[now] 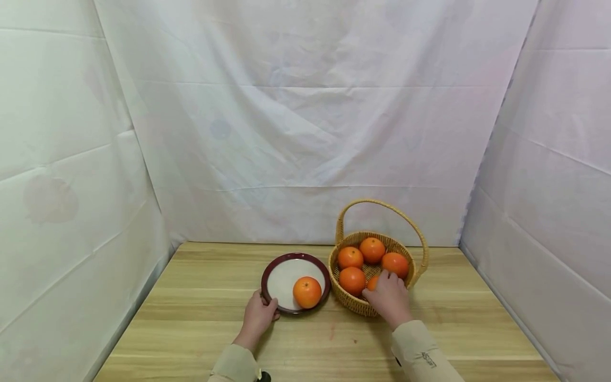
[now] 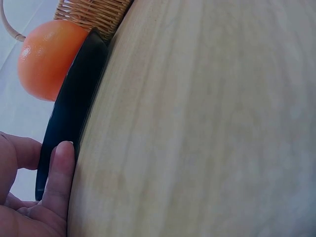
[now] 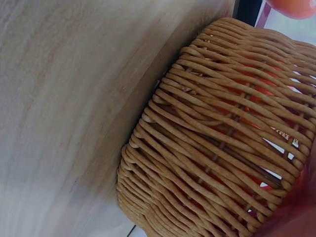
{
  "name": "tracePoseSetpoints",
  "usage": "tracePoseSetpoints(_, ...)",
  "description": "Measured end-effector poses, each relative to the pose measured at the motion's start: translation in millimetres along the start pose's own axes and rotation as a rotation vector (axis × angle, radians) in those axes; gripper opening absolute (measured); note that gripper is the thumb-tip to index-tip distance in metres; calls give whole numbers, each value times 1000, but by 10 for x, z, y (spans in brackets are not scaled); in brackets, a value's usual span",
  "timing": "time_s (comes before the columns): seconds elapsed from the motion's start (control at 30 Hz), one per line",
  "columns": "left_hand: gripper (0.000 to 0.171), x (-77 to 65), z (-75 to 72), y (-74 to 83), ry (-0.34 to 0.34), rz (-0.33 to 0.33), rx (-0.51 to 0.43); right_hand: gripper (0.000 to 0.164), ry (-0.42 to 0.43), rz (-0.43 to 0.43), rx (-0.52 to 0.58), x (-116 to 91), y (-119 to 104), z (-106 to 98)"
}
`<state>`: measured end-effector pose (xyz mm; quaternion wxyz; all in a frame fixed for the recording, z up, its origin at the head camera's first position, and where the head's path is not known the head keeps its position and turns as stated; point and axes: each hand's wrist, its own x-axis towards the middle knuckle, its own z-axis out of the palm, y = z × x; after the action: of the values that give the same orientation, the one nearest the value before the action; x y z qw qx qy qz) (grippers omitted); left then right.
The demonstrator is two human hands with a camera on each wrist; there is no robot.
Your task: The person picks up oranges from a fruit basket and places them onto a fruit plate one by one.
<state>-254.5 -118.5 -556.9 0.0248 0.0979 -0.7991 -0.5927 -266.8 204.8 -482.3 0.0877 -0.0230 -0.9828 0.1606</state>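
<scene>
My left hand (image 1: 259, 315) pinches the near-left rim of a round plate (image 1: 272, 265), white inside with a dark red border. In the left wrist view, the thumb and fingers (image 2: 60, 168) lie about the plate's dark edge (image 2: 74, 103). One orange (image 1: 307, 292) sits on the plate, right of its middle. My right hand (image 1: 392, 300) reaches into the wicker basket (image 1: 355, 303) and grips an orange (image 1: 372, 283) at its near side, mostly hidden under the fingers. The right wrist view is filled by the basket's woven side (image 3: 222, 128); the fingers are hidden there.
Several other oranges (image 1: 352, 280) lie in the basket around the right hand. A tall arched handle (image 1: 389, 206) rises over the basket, which stands close to the plate's right. White cloth (image 1: 305, 132) hangs behind and at both sides of the wooden table (image 1: 200, 297).
</scene>
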Motion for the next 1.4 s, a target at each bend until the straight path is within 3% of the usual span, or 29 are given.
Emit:
tracePoseSetpoints(0.67,60,-11,-5,13,5,1,8,58,-51,18,-43,22,-32,-17)
tracePoseSetpoints(0.93,55,4,3,-22,5,28,-15,53,-5,-3,-39,16,-23,1)
tracePoseSetpoints(1.4,55,5,0,-10,-9,13,-24,51,67,-23,25,11,3,10)
